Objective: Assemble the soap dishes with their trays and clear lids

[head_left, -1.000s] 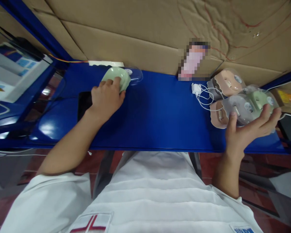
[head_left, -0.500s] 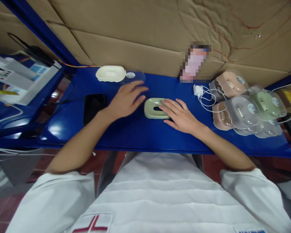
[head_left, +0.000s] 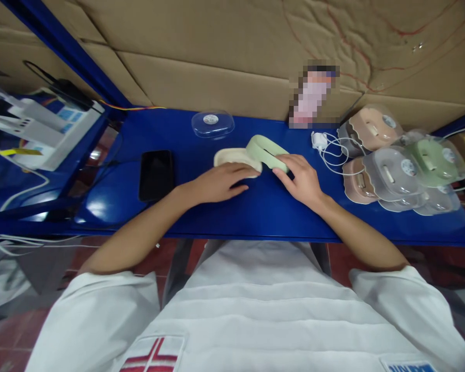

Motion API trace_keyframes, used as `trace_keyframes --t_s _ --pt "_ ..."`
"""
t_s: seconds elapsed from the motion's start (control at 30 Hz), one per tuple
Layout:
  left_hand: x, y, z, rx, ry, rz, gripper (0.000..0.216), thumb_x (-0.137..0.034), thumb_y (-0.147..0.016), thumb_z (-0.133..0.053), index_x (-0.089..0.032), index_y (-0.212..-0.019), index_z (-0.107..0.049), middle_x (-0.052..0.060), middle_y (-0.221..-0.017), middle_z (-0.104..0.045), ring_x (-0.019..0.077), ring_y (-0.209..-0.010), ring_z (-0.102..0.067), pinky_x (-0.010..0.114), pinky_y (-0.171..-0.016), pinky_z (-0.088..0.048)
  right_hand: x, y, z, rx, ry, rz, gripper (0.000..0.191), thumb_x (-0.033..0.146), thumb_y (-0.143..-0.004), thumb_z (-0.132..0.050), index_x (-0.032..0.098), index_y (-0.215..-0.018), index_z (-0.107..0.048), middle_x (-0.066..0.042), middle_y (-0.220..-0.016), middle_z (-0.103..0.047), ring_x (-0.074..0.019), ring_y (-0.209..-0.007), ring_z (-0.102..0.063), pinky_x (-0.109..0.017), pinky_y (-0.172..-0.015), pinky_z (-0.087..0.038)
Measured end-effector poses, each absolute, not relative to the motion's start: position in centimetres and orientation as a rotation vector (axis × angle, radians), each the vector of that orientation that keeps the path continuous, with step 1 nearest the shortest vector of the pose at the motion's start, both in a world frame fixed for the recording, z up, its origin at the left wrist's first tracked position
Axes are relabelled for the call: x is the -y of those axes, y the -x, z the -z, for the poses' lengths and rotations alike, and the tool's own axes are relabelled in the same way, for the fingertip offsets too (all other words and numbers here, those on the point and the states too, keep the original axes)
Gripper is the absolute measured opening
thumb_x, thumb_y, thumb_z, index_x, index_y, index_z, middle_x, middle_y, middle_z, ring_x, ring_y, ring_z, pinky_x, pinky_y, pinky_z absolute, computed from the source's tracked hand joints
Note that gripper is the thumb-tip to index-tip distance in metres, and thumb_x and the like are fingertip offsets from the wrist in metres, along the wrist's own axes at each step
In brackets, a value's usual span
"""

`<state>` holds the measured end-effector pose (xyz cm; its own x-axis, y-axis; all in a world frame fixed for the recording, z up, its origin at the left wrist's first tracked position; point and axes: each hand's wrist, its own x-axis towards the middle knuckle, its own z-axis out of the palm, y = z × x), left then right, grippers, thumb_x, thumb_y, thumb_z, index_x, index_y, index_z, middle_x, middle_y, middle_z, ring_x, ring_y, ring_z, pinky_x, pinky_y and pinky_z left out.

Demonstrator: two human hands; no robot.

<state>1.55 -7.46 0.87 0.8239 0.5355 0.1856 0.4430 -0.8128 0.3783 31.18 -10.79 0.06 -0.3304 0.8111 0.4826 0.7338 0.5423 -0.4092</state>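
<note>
My right hand [head_left: 303, 181] is closed on the right end of a light green oval piece [head_left: 260, 150] with a slot in it, holding it tilted. Its left end overlaps the right end of a shallow cream oval dish [head_left: 232, 155] below. My left hand [head_left: 222, 183] lies along the dish's near side, its fingers over the near rim, gripping it. Part of the dish is hidden under those fingers. Behind the dish, a clear plastic lid [head_left: 217, 126] with a round sticker rests on the blue table [head_left: 217, 219].
A black phone [head_left: 156, 175] lies left of my left hand. To the right are a white charger with a coiled cable [head_left: 320, 140] and stacked lidded boxes [head_left: 391, 173] in pink, grey and green. Cardboard [head_left: 201, 67] lines the back. A white power strip [head_left: 67, 132] sits at far left.
The cream dish has come from the back left to the middle under my left hand. My right hand has raised and tilted the green piece, which lay flat on the table.
</note>
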Motion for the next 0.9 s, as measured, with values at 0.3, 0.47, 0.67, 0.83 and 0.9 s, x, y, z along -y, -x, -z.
trace_keyframes --t_s 0.3,0.47,0.67,0.83,0.9 --pt "8.0 -1.5 -1.0 -0.699 -2.775 -0.525 0.086 -0.041 -0.094 -0.085 -0.034 -0.169 -0.044 0.017 -0.177 -0.036 0.0441 -0.159 -0.042 0.065 -0.127 -0.041 10.2 -31.0 0.9 2.259 1.2 -0.169 0.044 0.053 -0.11 -0.056 0.022 -0.135 -0.076 -0.012 -0.14 -0.076 -0.0335 -0.136 -0.067 -0.056 -0.116 -0.053" --pt "8.4 -2.3 -0.4 -0.687 -2.822 -0.548 0.071 -0.034 -0.104 -0.072 -0.033 -0.169 -0.044 0.018 -0.178 -0.036 0.0415 -0.16 -0.042 0.068 -0.13 -0.031 11.3 -31.8 0.3 2.339 1.127 -0.097 0.04 0.052 -0.11 -0.058 0.025 -0.132 -0.076 -0.01 -0.136 -0.078 -0.0326 -0.133 -0.069 -0.053 -0.112 -0.052" --pt "8.1 -2.2 -0.1 -0.654 -2.874 -0.486 0.037 -0.035 -0.11 -0.061 -0.028 -0.145 -0.067 0.015 -0.157 -0.062 0.0337 -0.149 -0.056 0.058 -0.129 -0.035 14.7 -33.9 0.2 2.565 0.913 0.082 0.052 0.059 -0.103 -0.071 0.022 -0.139 -0.069 -0.013 -0.131 -0.079 -0.033 -0.123 -0.073 -0.051 -0.105 -0.053" --pt "7.6 -1.8 -0.3 -0.675 -2.942 -0.547 0.028 -0.035 -0.107 -0.065 -0.026 -0.132 -0.074 0.014 -0.141 -0.07 0.0345 -0.137 -0.061 0.055 -0.118 -0.045 14.5 -33.7 0.3 2.545 0.926 0.105 0.041 0.042 -0.107 -0.068 0.025 -0.145 -0.066 -0.013 -0.139 -0.076 -0.0307 -0.129 -0.072 -0.05 -0.111 -0.052" --pt "7.6 -1.8 -0.4 -0.681 -2.955 -0.568 0.028 -0.034 -0.107 -0.066 -0.025 -0.131 -0.074 0.014 -0.139 -0.07 0.0352 -0.135 -0.061 0.055 -0.115 -0.047 14.2 -33.5 0.3 2.545 0.93 0.067 0.042 0.037 -0.109 -0.066 0.026 -0.149 -0.064 -0.012 -0.148 -0.072 -0.0303 -0.136 -0.069 -0.05 -0.115 -0.051"
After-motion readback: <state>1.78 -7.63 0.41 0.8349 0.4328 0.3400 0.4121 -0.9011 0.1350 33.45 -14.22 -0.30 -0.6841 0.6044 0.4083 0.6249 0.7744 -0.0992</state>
